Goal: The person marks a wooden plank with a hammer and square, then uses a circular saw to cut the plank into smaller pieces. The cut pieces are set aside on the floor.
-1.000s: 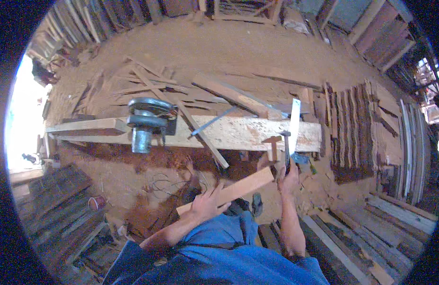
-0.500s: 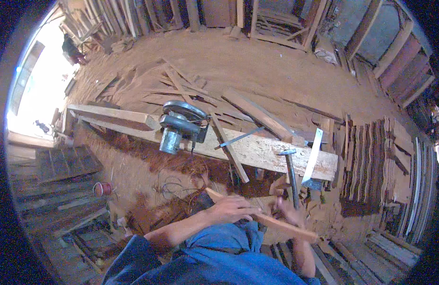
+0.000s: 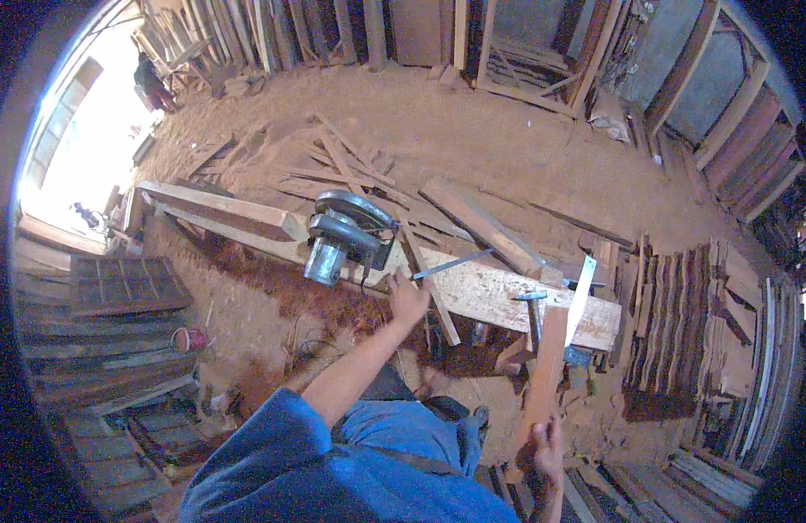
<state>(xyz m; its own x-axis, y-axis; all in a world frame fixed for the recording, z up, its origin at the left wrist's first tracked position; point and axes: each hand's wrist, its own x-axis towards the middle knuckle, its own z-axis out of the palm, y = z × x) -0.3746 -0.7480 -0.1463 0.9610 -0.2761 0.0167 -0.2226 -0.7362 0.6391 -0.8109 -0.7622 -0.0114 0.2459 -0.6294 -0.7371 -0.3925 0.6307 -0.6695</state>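
Observation:
My left hand (image 3: 409,298) reaches forward with fingers apart and touches the near edge of a long pale plank (image 3: 490,292) that serves as a bench. A grey circular saw (image 3: 342,235) sits on the plank just left of that hand. A thin slat (image 3: 431,292) and a flat metal strip (image 3: 451,264) lie just to its right. My right hand (image 3: 542,449) is low at the right. It grips the near end of a short reddish wood piece (image 3: 547,366), which points away toward the plank. A hammer (image 3: 532,305) and a metal square (image 3: 582,288) rest at the plank's right end.
Loose boards and offcuts (image 3: 351,166) litter the sawdust floor beyond the plank. Stacked wooden slats (image 3: 682,322) stand at the right and dark panels (image 3: 124,288) at the left. Timber leans along the back wall. A person (image 3: 155,83) stands far off by the bright doorway.
My left hand has let go of the wood piece and stretched out to the plank beside the saw. My right hand alone now holds the piece, swung to point at the bench.

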